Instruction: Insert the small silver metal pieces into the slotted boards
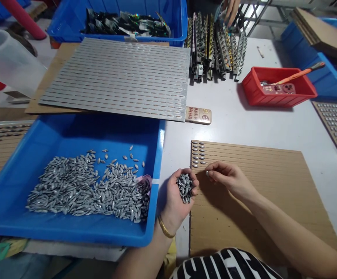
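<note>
Work table (245, 128), white, seen from above, with its far and right edges cut off by the frame. A slotted cardboard board (261, 221) lay at near right, and a large blue tray (89, 232) lay at near left. Beyond the tray was a ridged silver sheet (113, 77). Two further blue crates were visible: one at far left (156, 37), holding dark foil strips (126, 23), and one at far right (331, 83), cut off by the frame. One red tray (275, 97) held an orange-handled tool (299, 73). Crowded metal racks (215, 48) stood at the far side, too tightly packed to count. A co-worker's hand (230, 9) was cut off by the top edge.

Hundreds of silver pieces (83, 186) lay in the blue tray, too many to count. About a dozen more sat in two short columns at the board's far left corner (199, 154). The left hand (174, 203), wearing a gold bangle (165, 228), was cupped around a heap of silver pieces (184, 188), partly hidden by its fingers. The right hand (229, 180) pinched one silver piece (207, 173), mostly hidden at the fingertips, just above the board.
</note>
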### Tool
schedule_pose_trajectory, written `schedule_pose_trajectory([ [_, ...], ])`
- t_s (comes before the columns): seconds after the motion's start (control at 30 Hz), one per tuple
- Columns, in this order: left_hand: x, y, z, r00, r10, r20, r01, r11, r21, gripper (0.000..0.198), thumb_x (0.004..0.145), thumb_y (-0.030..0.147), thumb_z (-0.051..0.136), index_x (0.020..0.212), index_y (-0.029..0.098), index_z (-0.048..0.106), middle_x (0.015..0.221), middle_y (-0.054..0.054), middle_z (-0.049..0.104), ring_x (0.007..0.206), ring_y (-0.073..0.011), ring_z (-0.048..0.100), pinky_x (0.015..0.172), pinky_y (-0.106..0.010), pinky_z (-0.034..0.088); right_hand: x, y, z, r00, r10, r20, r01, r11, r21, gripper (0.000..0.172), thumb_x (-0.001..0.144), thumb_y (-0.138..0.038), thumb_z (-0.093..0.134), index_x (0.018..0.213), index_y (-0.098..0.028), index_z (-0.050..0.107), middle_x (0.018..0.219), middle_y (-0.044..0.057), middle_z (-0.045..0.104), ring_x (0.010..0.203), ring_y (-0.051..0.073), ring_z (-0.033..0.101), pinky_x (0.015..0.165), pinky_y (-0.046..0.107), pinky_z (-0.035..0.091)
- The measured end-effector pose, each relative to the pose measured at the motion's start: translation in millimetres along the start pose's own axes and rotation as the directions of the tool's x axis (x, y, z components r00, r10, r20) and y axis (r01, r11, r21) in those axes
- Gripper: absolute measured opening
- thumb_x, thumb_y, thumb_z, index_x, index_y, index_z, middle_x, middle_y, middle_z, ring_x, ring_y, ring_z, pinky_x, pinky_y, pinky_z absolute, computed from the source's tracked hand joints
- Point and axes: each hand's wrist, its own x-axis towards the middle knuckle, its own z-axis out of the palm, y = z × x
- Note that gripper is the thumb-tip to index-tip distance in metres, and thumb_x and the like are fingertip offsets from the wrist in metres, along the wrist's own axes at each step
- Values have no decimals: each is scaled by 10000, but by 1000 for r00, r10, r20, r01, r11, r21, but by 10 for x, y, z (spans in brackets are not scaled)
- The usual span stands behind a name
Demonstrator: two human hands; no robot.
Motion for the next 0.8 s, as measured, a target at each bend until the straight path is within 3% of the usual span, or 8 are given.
schedule_pose_trajectory([
  [0.13, 8, 10, -8, 1000, 22, 16, -22, 1000, -19, 138, 839, 274, 531, 830, 145, 580, 674, -8, 511, 498, -65, 448, 342, -145, 250, 0, 34, -18, 998, -17, 69, 21, 998, -60, 215, 841, -358, 623, 941, -169, 642, 825, 42, 657, 715, 147, 624, 652, 284, 520],
  [0.23, 20, -5, -22, 1000, -10, -8, 10, 999, 43, 163, 847, 287, 515, 835, 137, 575, 663, -3, 500, 477, -64, 432, 323, -151, 210, 24, 39, -37, 990, -138, 41, 144, 961, -236, 196, 860, -346, 591, 941, -178, 651, 858, 55, 658, 742, 161, 621, 671, 294, 516],
  [0.4, 35, -35, -30, 1000, -10, -17, 11, 996, 93, 156, 841, 278, 509, 861, 135, 569, 670, 0, 502, 480, -67, 442, 324, -155, 211, 105, 61, 7, 919, -393, 5, 312, 722, -617, 154, 902, -291, 522, 900, -201, 647, 850, 51, 662, 743, 165, 595, 670, 287, 470],
  [0.6, 36, -40, -36, 1000, -2, -29, 5, 994, 110, 154, 821, 271, 533, 883, 135, 573, 672, 4, 507, 487, -66, 452, 332, -153, 226, 207, 121, 98, 882, -472, 15, 341, 616, -710, 129, 912, -232, 486, 899, -204, 610, 844, 42, 659, 752, 167, 600, 680, 280, 464],
  [0.8, 30, -54, -40, 1000, 7, -30, -3, 991, 131, 158, 816, 275, 548, 880, 133, 576, 685, 3, 503, 502, -64, 455, 340, -151, 226, 237, 203, 156, 804, -594, 20, 338, 429, -838, 144, 920, -192, 453, 892, -200, 593, 841, 45, 621, 707, 146, 590, 624, 247, 460],
])
